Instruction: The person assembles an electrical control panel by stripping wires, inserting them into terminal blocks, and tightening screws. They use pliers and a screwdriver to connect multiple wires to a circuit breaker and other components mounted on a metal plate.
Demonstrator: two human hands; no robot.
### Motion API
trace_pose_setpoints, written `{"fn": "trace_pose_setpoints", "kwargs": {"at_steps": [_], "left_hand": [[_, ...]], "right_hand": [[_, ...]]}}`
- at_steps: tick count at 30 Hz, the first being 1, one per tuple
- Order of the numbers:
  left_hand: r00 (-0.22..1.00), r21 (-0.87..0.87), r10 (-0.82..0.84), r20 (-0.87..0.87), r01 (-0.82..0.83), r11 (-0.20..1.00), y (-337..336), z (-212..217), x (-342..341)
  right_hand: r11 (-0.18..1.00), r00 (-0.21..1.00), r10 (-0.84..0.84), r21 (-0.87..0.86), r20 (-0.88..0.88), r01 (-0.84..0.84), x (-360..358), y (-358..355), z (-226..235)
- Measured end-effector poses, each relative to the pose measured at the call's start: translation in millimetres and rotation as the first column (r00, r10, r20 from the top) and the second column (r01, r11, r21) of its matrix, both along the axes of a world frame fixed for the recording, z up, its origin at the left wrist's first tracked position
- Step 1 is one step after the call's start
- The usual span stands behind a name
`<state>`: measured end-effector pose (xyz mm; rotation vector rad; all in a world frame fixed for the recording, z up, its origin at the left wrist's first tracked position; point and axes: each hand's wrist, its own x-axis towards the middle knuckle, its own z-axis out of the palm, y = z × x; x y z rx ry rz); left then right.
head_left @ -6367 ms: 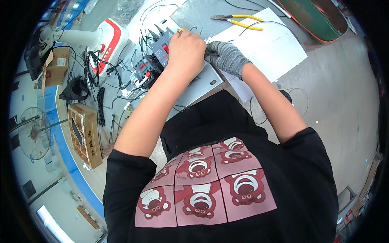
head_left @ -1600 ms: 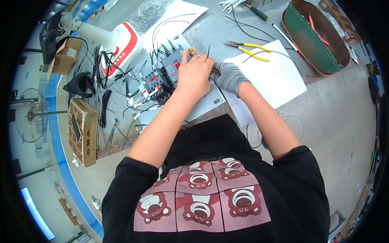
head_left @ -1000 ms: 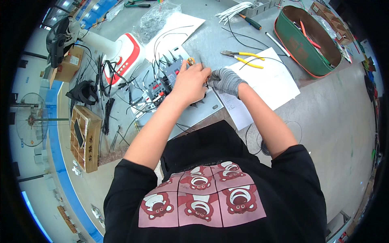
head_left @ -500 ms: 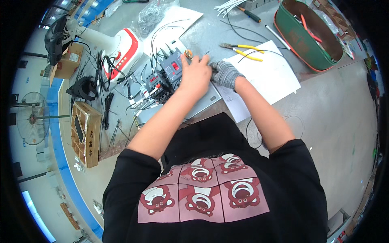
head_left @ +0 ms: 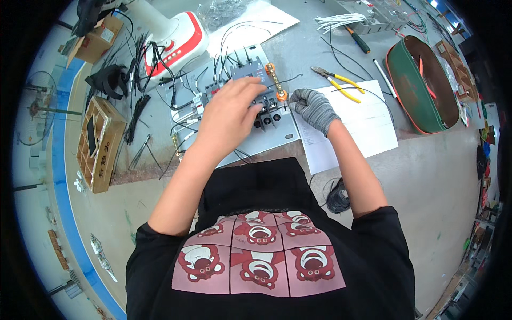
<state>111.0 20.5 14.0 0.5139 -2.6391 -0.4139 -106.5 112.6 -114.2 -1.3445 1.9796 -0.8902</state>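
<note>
Both hands shifted: left hand (head_left: 229,109) spreads open fingers over the breaker block (head_left: 250,88); gloved right hand (head_left: 312,106) curls closed beside it.

Right hand (head_left: 312,106): grey knit glove; left hand (head_left: 229,109): bare
Screwdriver (head_left: 276,85): orange handle
Circuit breaker (head_left: 250,72): dark grey, black wires
Mounting plate (head_left: 277,136): pale grey
Pliers (head_left: 338,82): yellow grips
Tool pouch (head_left: 397,80): green, brown inside
Shirt (head_left: 256,261): black, pink bear squares
Tabletop (head_left: 298,48): grey
Wooden box (head_left: 98,141): tan
</note>
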Motion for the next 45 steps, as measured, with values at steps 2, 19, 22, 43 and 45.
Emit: {"fn": "trace_pose_setpoints", "kwargs": {"at_steps": [2, 19, 22, 43, 45], "left_hand": [[0.985, -0.036, 0.033, 0.170, -0.027, 0.999, -4, -16, 4], [0.986, 0.168, -0.042, -0.162, 0.069, 0.983, 2, 13, -9], [0.987, 0.147, -0.134, -0.090, 0.146, 0.978, 5, 11, -22], [0.999, 0.307, -0.009, -0.049, 0.024, 0.951, 5, -1, -16], [0.998, 0.286, -0.016, -0.067, 0.034, 0.958, 7, 0, -19]], "right_hand": [[0.997, 0.996, 0.015, -0.079, -0.084, -0.021, -2, -2, -6], [0.856, 0.745, -0.439, 0.018, -0.503, 0.517, -65, 79, 31], [0.843, 0.642, -0.259, 0.156, -0.721, 0.515, -72, 65, 23], [0.921, 0.698, 0.180, 0.367, -0.693, 0.128, -136, 16, 139], [0.884, 0.786, 0.228, 0.461, -0.575, 0.080, -146, 30, 170]]}}
